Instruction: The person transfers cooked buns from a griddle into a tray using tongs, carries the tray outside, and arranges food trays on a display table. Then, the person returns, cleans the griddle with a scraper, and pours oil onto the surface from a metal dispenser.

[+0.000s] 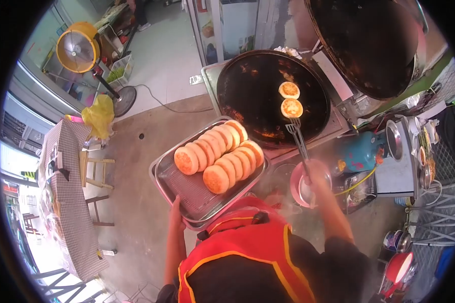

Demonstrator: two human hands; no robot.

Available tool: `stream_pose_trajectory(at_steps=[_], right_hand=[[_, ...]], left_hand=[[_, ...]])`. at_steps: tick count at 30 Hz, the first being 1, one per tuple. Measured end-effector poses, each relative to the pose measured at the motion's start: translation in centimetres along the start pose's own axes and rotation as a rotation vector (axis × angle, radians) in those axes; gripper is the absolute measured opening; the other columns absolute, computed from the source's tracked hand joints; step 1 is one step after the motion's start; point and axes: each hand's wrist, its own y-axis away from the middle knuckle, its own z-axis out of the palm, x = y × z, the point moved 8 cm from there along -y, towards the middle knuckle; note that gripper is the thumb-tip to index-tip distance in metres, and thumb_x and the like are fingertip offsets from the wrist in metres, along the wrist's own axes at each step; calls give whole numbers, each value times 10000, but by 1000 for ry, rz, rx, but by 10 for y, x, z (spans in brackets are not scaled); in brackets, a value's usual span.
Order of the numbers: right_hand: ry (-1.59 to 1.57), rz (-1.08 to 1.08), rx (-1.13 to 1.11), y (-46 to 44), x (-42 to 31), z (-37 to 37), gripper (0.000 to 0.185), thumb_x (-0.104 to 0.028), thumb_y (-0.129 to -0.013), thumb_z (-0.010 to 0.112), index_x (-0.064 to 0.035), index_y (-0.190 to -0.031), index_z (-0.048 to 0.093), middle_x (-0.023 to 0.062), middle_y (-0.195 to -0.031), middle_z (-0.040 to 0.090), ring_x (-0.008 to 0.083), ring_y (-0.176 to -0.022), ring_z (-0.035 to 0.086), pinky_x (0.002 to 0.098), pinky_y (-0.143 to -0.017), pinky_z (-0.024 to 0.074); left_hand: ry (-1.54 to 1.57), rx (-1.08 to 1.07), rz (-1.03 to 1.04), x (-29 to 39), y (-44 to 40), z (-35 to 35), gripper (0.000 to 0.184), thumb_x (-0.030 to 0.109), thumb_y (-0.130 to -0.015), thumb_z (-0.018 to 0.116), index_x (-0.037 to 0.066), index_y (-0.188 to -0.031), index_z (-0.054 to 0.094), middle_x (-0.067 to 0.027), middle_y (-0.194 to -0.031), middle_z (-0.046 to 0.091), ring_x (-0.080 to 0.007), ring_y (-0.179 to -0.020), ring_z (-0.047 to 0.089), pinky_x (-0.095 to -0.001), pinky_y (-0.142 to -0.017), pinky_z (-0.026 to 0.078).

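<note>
- The left hand (pixel 176 208) grips the near-left rim of a metal tray (pixel 184 192), thumb on top; the other fingers are hidden underneath.
- Browned round breads (pixel 216 179) stand on edge in the tray, leaning together in two rows that run towards its far-right edge. The mesh bottom shows along the near-left part.
- The right hand (pixel 316 177), hazy, has its fingers closed around the handle of a slotted metal tool (pixel 298 136).
- The tool's head reaches over the near-right edge of the round black griddle (pixel 253 96), its tip at the near edge of the nearer bread (pixel 291 108); whether it goes underneath, I cannot tell.
- The farther bread (pixel 289 90) lies flat just beyond that one, both a little right of the griddle's middle, browned faces up.
- The tray's far edge is close to the griddle's near-left edge.
- A pink bowl (pixel 296 188) is below the right hand.
- A teal gas cylinder (pixel 360 151) stands off the griddle's near-right side.
</note>
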Motion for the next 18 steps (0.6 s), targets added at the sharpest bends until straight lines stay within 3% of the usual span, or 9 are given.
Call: stream_pose_trajectory(at_steps=[5, 8, 11, 14, 16, 18], right_hand=[[-247, 33, 70, -78, 15, -4, 294, -346, -796, 580, -59, -760, 526, 4, -528, 438, 96, -372, 359, 209, -336, 246], [-159, 3, 12, -124, 17, -3, 319, -358, -788, 583, -44, -834, 549, 42, -528, 467, 133, -402, 431, 262, -367, 339], [595, -730, 405, -106, -27, -18, 361, -342, -776, 586, -47, -980, 540, 96, -530, 501, 219, -503, 546, 353, -478, 444], [1162, -825, 543, -22, -83, 17, 427, -321, -763, 584, -67, -1094, 491, 142, -647, 556, 298, -659, 598, 414, -607, 472], [1350, -926, 513, -16, -89, 31, 452, -296, -753, 582, -89, -1136, 462, 128, -849, 551, 302, -735, 585, 414, -593, 475], [1514, -989, 448, -11, -89, 40, 471, -286, -740, 596, -88, -1144, 456, 122, -824, 542, 299, -741, 582, 405, -594, 474]], left_hand=[[2, -12, 24, 6, 6, 8, 580, 303, -845, 505, -50, -1254, 293, -183, -1231, 400, -286, -1076, 458, -382, -902, 395], [1, -4, 18, 6, 10, 10, 574, 297, -849, 497, -54, -1253, 290, -187, -1231, 399, -292, -1075, 459, -392, -898, 398], [20, -9, 29, 7, 10, 12, 567, 294, -851, 492, -63, -1246, 294, -187, -1229, 400, -291, -1073, 461, -389, -892, 403], [38, -27, 35, -2, 0, 4, 563, 295, -854, 487, -71, -1239, 299, -187, -1222, 407, -288, -1068, 465, -385, -886, 407], [38, -18, 24, -1, 3, 6, 559, 292, -855, 488, -74, -1235, 305, -186, -1216, 413, -286, -1062, 469, -382, -883, 409], [39, 21, 3, 1, 8, 8, 552, 287, -854, 495, -73, -1231, 312, -184, -1210, 420, -282, -1056, 474, -380, -880, 411]])
